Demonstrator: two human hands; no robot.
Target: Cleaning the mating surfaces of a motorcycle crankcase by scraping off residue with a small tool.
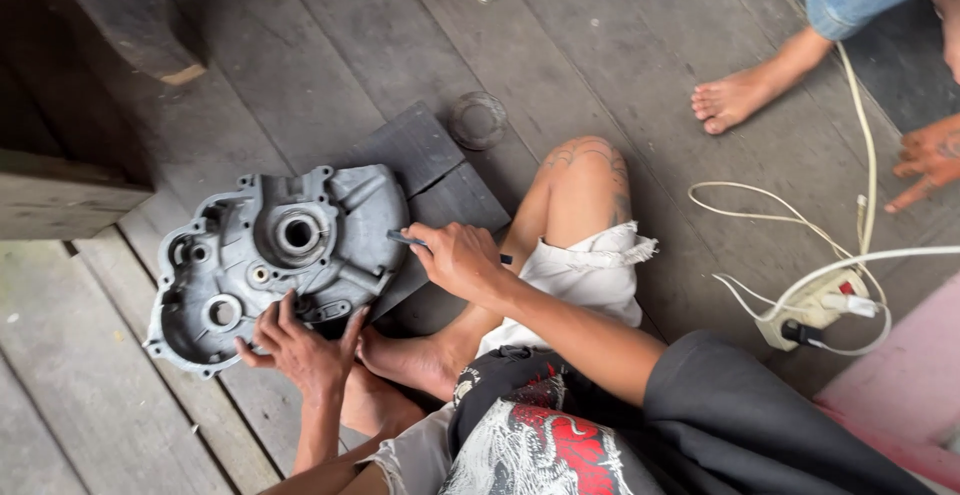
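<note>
Under both hands, on the plank floor [620, 45], lies a grey metal engine casing [270, 255], open side up, partly resting on two dark boards [440, 170]. Left hand [300, 350] sits at the casing's near edge, fingers spread and curled over the rim, touching it; half open, steadying the casing rather than gripping it. Right hand [460, 260] is closed around a thin dark tool [408, 241]; the tool tip pokes out left of the fist and meets the casing's right edge, its other end shows just right of the fist. Cannot tell what kind of tool. Just below the left hand are the person's own bare feet [405, 360], touching the casing's lower right side. Right of the right hand, bent knee [585, 170] and white shorts [590, 275]. Beyond the right hand, up past the boards, a round clear lid [478, 120] lies flat on the floor. Far right of the right hand, well apart: a white power strip [815, 305] with a loose white cord [760, 217] looped on the floor. Top right, another person's bare foot [735, 100], a jeans leg, and a hand [930, 160] with a finger pointing down at the floor.
</note>
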